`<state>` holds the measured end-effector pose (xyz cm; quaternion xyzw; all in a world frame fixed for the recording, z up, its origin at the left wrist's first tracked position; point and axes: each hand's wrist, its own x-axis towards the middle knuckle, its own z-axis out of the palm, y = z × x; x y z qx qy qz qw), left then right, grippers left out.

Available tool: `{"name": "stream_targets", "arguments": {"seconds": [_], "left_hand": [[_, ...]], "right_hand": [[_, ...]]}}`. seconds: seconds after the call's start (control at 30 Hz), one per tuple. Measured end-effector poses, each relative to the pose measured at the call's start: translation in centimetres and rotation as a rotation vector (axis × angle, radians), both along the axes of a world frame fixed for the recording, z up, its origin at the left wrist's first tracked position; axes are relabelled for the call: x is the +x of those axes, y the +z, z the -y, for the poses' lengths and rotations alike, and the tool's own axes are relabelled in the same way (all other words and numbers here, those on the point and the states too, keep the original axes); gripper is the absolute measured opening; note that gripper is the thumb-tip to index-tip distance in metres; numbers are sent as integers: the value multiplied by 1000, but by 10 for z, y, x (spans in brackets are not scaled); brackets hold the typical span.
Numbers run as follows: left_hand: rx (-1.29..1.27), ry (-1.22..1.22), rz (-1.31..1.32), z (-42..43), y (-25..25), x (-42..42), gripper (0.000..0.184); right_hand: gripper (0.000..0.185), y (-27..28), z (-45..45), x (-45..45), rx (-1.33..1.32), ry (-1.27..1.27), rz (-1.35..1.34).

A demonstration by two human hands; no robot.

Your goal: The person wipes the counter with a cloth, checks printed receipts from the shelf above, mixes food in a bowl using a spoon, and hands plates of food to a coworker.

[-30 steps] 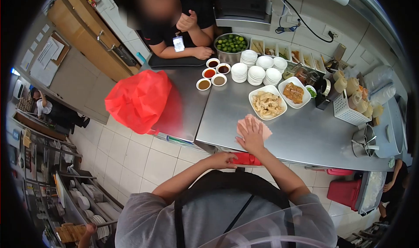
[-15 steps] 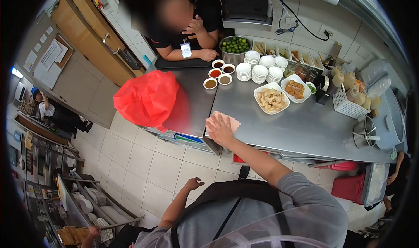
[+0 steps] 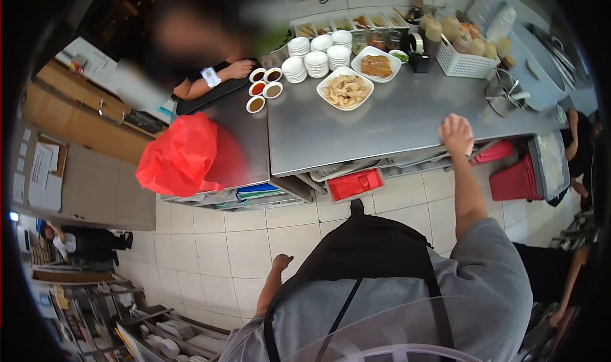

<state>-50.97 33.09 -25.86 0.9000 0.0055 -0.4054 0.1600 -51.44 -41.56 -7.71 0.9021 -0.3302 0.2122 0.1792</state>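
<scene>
Right hand [image 3: 456,134] near 3 o'clock, fingers bunched over pink cloth [image 3: 470,148] at desk [image 3: 394,120] front edge; can't tell if pinching. Left hand [image 3: 282,261] about 6 o'clock, loose, empty. Step looks like wiping; another pass would call for flat pressure.

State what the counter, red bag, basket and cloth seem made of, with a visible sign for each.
Counter: metal, likely brushed steel; grey with soft, blurred reflections.
Red bag: perhaps thin fabric or plastic, fairly matte; it creases loosely.
Basket: probably moulded plastic; white, rigid-looking, perforated.
Cloth: likely fabric; a pale pink edge shows, finish unclear, the right hand hiding most.
</scene>
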Motion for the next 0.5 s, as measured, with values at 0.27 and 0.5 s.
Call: {"name": "stream_targets", "arguments": {"seconds": [0.27,0.5], "left_hand": [[-60,-157,186,90,41,64,53],[-346,-148,-13,179,113,86,45]], "right_hand": [[61,17,15,68,389,-325,-30],[34,-16,-110,155,50,491,168]]}}
